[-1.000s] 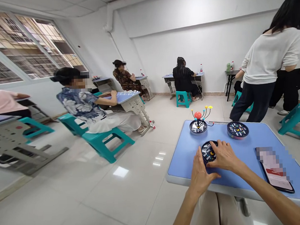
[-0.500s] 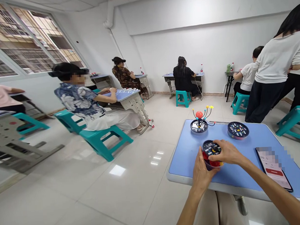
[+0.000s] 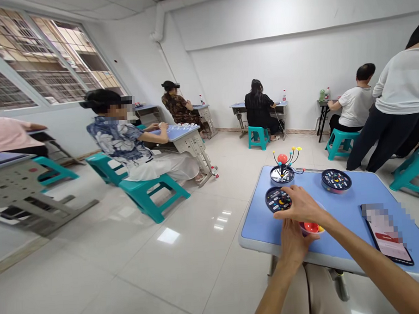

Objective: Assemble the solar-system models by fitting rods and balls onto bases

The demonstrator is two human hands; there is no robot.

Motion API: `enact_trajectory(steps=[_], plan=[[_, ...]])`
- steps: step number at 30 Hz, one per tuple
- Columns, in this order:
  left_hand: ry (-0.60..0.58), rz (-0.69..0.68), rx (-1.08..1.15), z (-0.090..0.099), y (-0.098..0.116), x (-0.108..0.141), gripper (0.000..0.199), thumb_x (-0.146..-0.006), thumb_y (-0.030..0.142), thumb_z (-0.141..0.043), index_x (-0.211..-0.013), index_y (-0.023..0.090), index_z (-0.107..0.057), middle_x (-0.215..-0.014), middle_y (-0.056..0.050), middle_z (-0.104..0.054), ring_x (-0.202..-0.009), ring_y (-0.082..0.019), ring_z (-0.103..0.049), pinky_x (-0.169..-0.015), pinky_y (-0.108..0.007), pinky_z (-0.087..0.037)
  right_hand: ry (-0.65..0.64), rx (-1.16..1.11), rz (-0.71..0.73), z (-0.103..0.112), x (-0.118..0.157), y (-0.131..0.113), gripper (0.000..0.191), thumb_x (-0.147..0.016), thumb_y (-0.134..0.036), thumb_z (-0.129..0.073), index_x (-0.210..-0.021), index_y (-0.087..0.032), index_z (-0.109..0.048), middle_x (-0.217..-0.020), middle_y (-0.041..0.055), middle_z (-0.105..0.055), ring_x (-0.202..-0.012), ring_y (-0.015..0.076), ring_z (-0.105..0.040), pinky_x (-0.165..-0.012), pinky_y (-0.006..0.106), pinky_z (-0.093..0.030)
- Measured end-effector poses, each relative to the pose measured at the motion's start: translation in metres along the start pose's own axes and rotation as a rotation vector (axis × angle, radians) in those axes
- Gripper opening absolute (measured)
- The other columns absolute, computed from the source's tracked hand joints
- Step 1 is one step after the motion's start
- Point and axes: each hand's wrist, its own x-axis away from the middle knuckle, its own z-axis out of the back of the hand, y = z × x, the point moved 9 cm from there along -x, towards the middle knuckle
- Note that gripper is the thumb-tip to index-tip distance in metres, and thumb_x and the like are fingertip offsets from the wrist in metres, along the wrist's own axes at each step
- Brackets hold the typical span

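Seen from head height, two bare hands work over a blue-topped desk (image 3: 257, 222) in the lower right of the frame. The right hand (image 3: 300, 205) grips a dark, round printed lid (image 3: 275, 198) by its right edge, thumb below and fingers above. The lid is above and left of an open round tub (image 3: 304, 229), apart from it. The left hand (image 3: 293, 239) cups the tub's near left side; the right wrist hides part of the tub. Inside show a red piece (image 3: 311, 227) and a little yellow.

The lid looks like thin, stiff plastic: probably light, perhaps slick on its printed face, so best taken by the rim. The tub also seems light and fairly rigid. A hand around its wall suits it, kept level, since the pieces inside look smooth and might roll if it tilts.

Farther back on the desk are a planet model (image 3: 282, 159) with an orange-red ball and curved wire arms, set on a round base, and, to its right, a lidded round tub (image 3: 336, 182). A smartphone (image 3: 386, 237) lies at the desk's right, its screen partly blurred. At frame left, a person in a floral shirt (image 3: 116, 142) sits at another desk; others sit or stand beyond.
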Motion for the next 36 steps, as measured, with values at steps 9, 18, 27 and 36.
enact_trajectory(steps=[9, 18, 27, 36], plan=[[-0.009, -0.002, -0.067, -0.018, 0.0, 0.014, 0.071, -0.077, 0.031, -0.066, -0.143, 0.027, -0.042, -0.145, -0.012, -0.049, -0.137, -0.04, -0.039, -0.115, -0.058, -0.031, -0.009, 0.224, 0.064, -0.042, -0.011, -0.034, 0.071, -0.062, -0.064, -0.075, -0.112, -0.016, -0.06, -0.104, 0.0144, -0.056, -0.096, 0.0306, -0.05, -0.082, 0.039, -0.039], [0.504, -0.371, -0.4, 0.079, 0.003, 0.12, 0.023, -0.088, 0.011, -0.053, -0.107, 0.021, -0.062, -0.1, -0.01, -0.066, -0.092, -0.022, -0.067, -0.081, -0.037, -0.057, 0.012, 0.185, 0.093, -0.047, 0.009, -0.032, 0.077, -0.059, -0.056, -0.079, -0.121, -0.015, -0.058, -0.111, 0.0154, -0.054, -0.1, 0.032, -0.049, -0.086, 0.041, -0.041], [0.34, -0.234, -0.434, 0.041, 0.009, 0.063, 0.078, -0.083, 0.041, -0.067, -0.146, 0.015, -0.029, -0.143, -0.021, -0.045, -0.132, -0.036, -0.046, -0.096, -0.052, -0.051, 0.145, 0.08, -0.047, 0.023, 0.024, 0.03, 0.081, -0.066, -0.055, -0.074, -0.133, -0.015, -0.053, -0.118, 0.0164, -0.055, -0.105, 0.0331, -0.05, -0.091, 0.044, -0.043], [0.035, -0.067, -0.228, -0.02, 0.011, -0.009, 0.117, -0.06, 0.045, -0.084, -0.15, 0.011, -0.018, -0.145, -0.026, -0.042, -0.138, -0.041, -0.037, -0.11, -0.059, -0.033, 0.207, 0.049, -0.244, 0.048, 0.058, 0.127, 0.08, -0.069, -0.061, -0.067, -0.133, -0.016, -0.052, -0.124, 0.0159, -0.056, -0.116, 0.0342, -0.051, -0.096, 0.044, -0.042]])
